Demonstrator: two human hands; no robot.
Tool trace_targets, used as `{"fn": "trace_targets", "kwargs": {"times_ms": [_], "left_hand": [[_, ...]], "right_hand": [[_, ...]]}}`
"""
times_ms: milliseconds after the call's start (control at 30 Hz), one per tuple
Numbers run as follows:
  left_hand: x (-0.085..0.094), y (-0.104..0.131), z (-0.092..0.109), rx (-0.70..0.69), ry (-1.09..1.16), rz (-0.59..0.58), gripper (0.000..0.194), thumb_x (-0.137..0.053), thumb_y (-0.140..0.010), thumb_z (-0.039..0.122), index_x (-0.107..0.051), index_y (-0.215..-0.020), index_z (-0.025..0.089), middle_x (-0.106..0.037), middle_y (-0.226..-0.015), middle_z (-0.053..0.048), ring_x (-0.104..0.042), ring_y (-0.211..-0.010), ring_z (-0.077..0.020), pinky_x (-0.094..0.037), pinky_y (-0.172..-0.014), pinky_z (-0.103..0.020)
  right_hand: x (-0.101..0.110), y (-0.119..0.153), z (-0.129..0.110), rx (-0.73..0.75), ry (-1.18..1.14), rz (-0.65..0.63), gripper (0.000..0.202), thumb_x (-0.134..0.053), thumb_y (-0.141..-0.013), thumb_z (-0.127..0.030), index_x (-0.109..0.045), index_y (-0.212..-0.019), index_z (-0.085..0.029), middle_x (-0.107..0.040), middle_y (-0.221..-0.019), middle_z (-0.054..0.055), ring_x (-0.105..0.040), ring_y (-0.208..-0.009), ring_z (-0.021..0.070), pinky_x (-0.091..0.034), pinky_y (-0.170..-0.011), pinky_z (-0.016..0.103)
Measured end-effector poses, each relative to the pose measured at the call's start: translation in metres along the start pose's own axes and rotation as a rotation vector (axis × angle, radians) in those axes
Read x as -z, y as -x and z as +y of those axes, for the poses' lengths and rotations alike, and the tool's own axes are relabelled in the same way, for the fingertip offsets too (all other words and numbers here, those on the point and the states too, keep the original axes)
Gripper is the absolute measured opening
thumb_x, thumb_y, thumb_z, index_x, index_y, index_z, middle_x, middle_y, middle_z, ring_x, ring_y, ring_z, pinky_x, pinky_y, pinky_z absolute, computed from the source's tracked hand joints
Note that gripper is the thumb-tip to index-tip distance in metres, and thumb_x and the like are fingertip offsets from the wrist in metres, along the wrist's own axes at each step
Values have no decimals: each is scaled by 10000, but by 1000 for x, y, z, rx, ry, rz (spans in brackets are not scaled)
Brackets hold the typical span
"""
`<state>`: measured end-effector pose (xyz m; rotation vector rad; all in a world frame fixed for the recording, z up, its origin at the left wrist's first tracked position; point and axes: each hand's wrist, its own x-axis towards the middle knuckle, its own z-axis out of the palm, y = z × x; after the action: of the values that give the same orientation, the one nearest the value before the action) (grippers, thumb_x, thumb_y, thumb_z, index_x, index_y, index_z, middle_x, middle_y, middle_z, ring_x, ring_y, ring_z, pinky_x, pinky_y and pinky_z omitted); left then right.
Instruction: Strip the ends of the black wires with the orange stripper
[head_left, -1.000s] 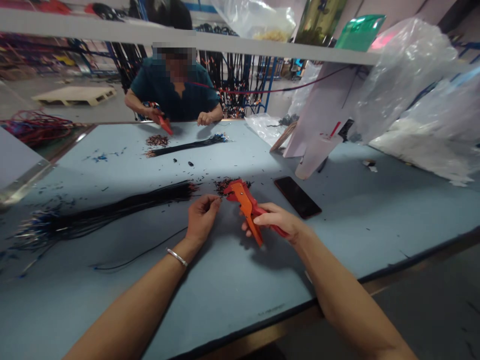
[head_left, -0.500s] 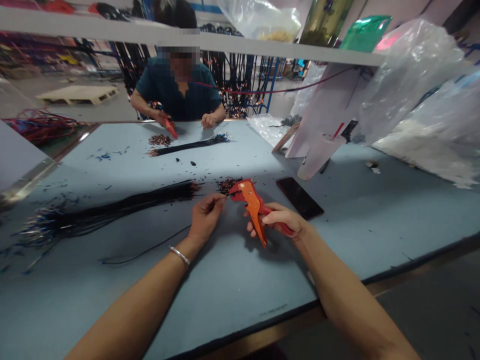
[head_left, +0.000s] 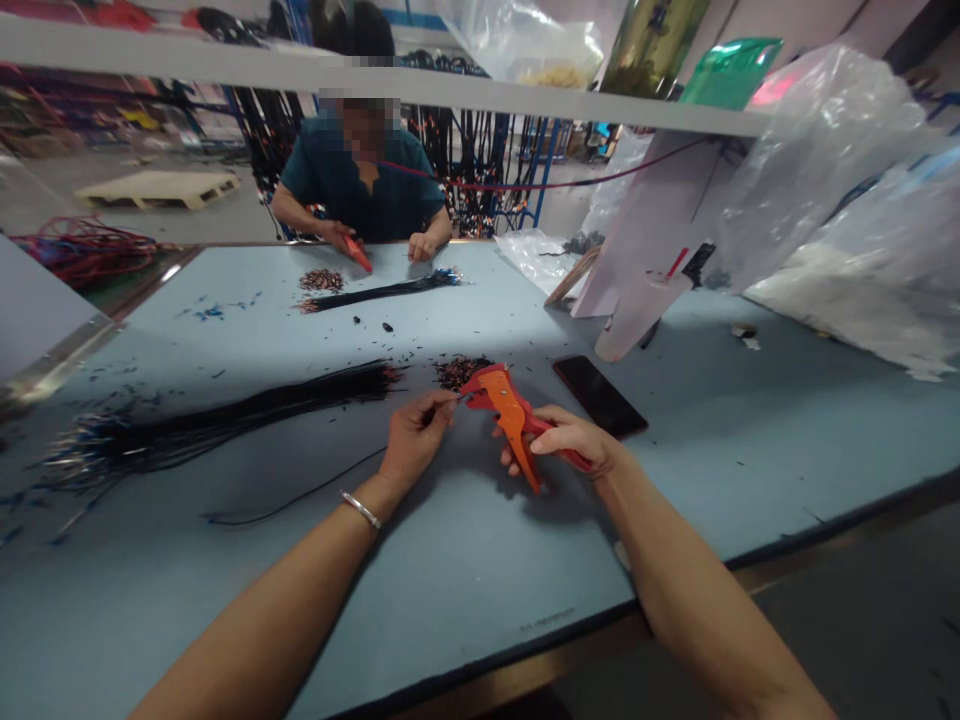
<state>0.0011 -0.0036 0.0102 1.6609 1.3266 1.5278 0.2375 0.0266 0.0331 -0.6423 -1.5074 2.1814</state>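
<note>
No text is legible (table marks [head_left: 547,620] too blurred).

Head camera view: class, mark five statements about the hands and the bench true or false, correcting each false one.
1. The right hand grips a red-and-orange plier-like tool. True.
2. The left hand holds a thin black wire. True.
3. A shiny silver-coloured bangle circles the right wrist. False: the bangle is on the left wrist.
4. A black rectangular phone lies to the right of the plier-like tool. True.
5. The thick bundle of black wires hangs from the shelf. False: the bundle lies on the flat pale-blue tabletop.
</note>
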Motion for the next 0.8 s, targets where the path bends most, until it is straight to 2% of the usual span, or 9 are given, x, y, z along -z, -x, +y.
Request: {"fn": "trace_targets", "kwargs": {"times_ms": [200,567,800], "left_hand": [[-1,1,4,-36,-30,-19,150,-579,-822,257,-683,-761,168,-586,-598,20,-521,-566,-108,-429,-563,-206],[-2,5,8,-36,-36,13,155,-591,-821,277,-686,-773,165,-639,-633,8,-537,-566,-105,-444,-575,-203],[-3,9,14,-126,-89,61,147,-585,-833,256,-676,-762,164,-662,-667,-2,-540,-569,-99,-429,-557,-196]], "right_hand": [[2,0,2,-8,6,12,418,-660,-660,-197,-654,-1062,-82,-736,-890,133,-724,-749,247,-580,-634,344],[-1,1,1,12,29,5,444,-688,-644,-188,-663,-1075,-81,-722,-851,104,-701,-721,224,-571,-623,331],[-4,2,-3,40,71,-16,451,-707,-643,-202,-673,-1079,-92,-713,-842,78,-685,-711,209,-561,-613,307]]}}
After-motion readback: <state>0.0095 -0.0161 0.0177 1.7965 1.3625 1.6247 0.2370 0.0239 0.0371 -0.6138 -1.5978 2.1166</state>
